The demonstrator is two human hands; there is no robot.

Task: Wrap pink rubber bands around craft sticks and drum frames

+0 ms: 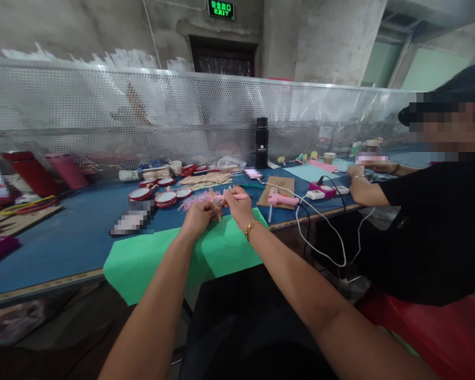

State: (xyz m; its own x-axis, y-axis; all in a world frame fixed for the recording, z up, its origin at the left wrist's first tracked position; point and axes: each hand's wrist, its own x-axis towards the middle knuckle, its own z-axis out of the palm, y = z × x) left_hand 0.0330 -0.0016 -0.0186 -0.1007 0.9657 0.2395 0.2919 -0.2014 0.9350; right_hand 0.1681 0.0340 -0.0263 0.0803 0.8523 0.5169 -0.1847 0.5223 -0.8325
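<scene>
Pink — one pen (241, 196) in right hand (239, 206).

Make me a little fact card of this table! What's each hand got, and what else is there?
Left hand: flat wooden stick
Right hand: slim pink pen-like tool
Under the forearms: green sheet, hanging over the edge of the blue table
Beyond the hands: pile of flat wooden sticks
To the left: round white discs with red rims
To the right: pink glue gun on brown cardboard
Further back: tall black bottle
Neighbour: person in a black top
</scene>
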